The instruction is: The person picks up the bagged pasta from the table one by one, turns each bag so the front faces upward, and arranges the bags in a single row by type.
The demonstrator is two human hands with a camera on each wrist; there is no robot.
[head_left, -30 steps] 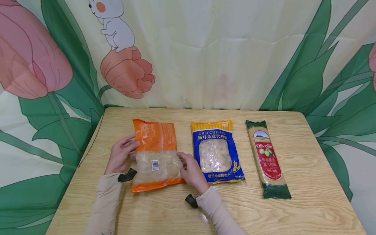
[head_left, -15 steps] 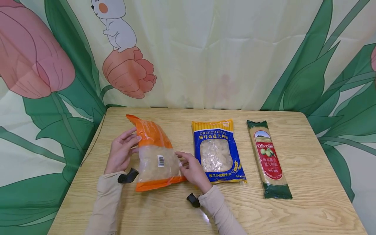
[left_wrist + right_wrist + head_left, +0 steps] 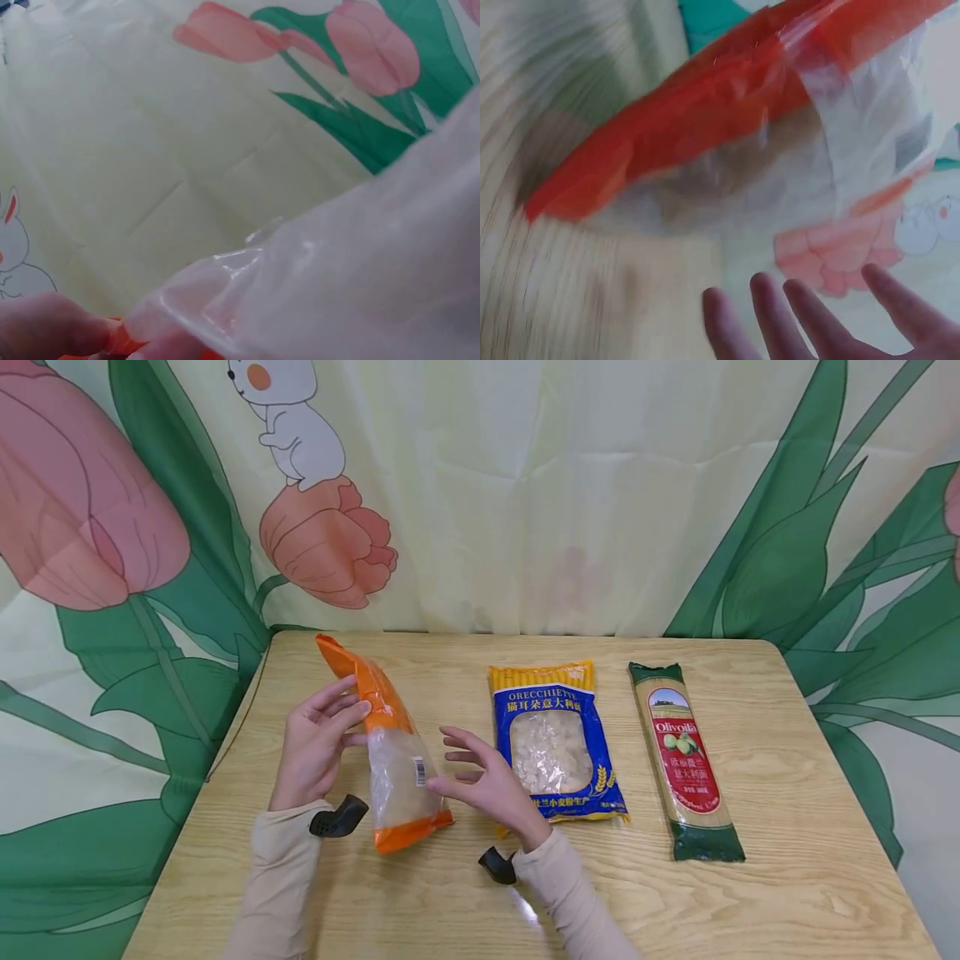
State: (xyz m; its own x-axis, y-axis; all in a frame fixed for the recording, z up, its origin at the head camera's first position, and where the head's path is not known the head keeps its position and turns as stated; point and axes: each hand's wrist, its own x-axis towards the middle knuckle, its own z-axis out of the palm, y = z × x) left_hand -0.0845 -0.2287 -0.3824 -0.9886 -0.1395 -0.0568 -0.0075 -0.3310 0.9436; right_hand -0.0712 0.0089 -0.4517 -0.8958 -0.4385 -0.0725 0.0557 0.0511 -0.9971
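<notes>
My left hand (image 3: 315,747) pinches the left edge of an orange and clear plastic bag (image 3: 397,768), which stands tilted up on its side with a barcode facing right. In the left wrist view, a thumb and finger grip the orange part of the bag, and the clear film (image 3: 322,277) bulges beside them. My right hand (image 3: 491,781) is just right of the bag, fingers spread. Seen from the right wrist, those fingers (image 3: 810,315) are apart from the bag (image 3: 727,142). The bag's contents are blurred.
A blue and yellow bag of orecchiette pasta (image 3: 551,743) lies right of my right hand. Farther right is a long pack of spaghetti (image 3: 686,764) with green ends. Both lie on the wooden table (image 3: 810,860). A flowered curtain (image 3: 480,527) hangs behind the table.
The orange bag has gone from lying flat to tipped up on its side, turned by my left hand. My right hand has let go of its right edge and spread its fingers.
</notes>
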